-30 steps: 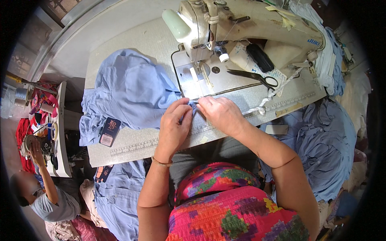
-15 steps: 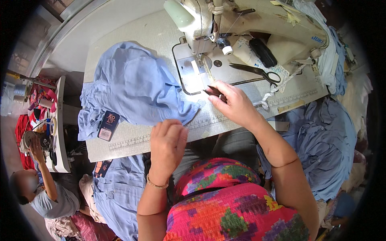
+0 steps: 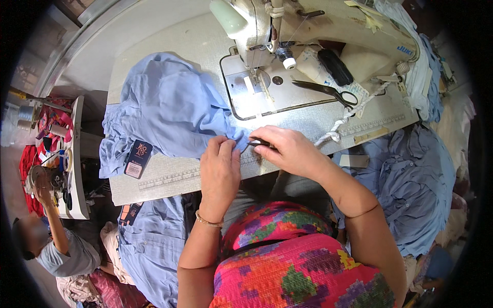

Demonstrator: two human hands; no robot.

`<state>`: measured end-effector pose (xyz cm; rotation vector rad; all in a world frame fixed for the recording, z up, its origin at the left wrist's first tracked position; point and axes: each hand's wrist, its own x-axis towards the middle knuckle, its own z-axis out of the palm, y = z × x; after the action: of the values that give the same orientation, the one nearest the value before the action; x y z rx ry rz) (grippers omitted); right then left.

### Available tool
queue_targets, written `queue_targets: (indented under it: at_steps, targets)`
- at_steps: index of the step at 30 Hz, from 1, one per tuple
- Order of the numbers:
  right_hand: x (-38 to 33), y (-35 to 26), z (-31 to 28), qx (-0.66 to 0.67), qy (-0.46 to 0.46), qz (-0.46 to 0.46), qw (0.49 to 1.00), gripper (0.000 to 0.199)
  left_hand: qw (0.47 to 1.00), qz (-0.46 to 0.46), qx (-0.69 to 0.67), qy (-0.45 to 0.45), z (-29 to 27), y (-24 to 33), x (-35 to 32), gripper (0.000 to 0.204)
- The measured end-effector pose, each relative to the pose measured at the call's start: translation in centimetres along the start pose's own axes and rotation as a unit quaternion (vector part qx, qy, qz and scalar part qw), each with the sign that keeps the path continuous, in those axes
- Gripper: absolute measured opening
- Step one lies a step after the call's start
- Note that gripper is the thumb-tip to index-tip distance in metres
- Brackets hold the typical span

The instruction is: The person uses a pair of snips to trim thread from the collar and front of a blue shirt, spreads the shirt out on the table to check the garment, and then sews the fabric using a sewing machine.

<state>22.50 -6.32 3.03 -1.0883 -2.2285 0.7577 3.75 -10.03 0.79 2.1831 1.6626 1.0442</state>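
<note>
- light blue garment [image 3: 169, 115] is lying bunched on the table [image 3: 169, 179], off to the left of the sewing machine [image 3: 308, 31]; nothing is under the needle, so by my read the stitching on this bit is done, or at least not going on right now
- left hand [image 3: 220, 172] is pinching the near edge of the cloth, a narrow grip between thumb and fingers, right at the front of the table
- right hand [image 3: 290, 151] is closed on a small dark snipper [image 3: 257, 144], tip touching the cloth just beside the left hand's fingers; looks like thread trimming to me, though I can't make out any loose thread
- a dark hang tag [image 3: 136, 159] is on the garment's lower left edge, so it seems close to finished
- what's left, I'd guess: the trim, then it goes off the table
- black scissors [image 3: 328, 92] lie on the machine bed, nobody touching them; more blue shirts [image 3: 411, 179] are heaped to the right and another blue pile [image 3: 149, 246] hangs below the table edge; can't tell which heap is finished
</note>
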Motion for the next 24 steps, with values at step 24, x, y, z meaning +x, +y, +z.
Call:
queue_targets:
  at_steps: [24]
  targets:
    - [-1.0,-1.0,-0.2,-0.119,-0.031,-0.014,0.992,0.015,0.998,0.036,-0.046,-0.003,0.2,-0.6,-0.1,0.006]
